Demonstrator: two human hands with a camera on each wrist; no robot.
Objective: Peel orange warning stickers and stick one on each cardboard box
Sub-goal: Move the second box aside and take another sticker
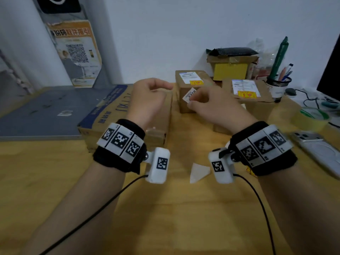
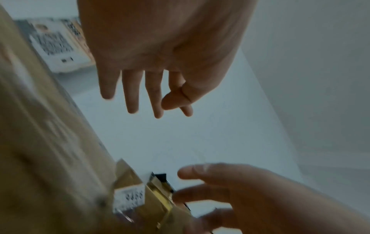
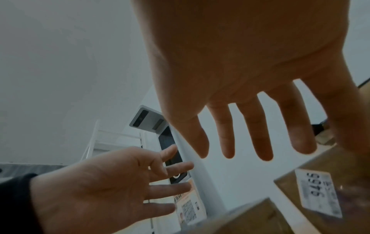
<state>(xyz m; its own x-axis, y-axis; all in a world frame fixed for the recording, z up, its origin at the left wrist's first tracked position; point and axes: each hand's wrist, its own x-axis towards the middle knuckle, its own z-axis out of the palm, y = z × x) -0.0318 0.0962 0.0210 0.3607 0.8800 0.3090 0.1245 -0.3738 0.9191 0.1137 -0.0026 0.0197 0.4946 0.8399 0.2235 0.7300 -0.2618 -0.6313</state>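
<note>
Three cardboard boxes stand on the wooden table. A wide flat box lies at the left with no orange sticker showing. A small box and a right box each carry an orange warning sticker on top. My left hand hovers over the flat box, fingers relaxed, holding nothing. My right hand hangs in front of the small box beside its white label, fingers straight and spread, holding nothing.
A white scrap of backing paper lies between my wrists, and an orange bit peeks out under the right wrist. A tape roll, a phone, a pen cup and cables crowd the right. A yellow box stands behind.
</note>
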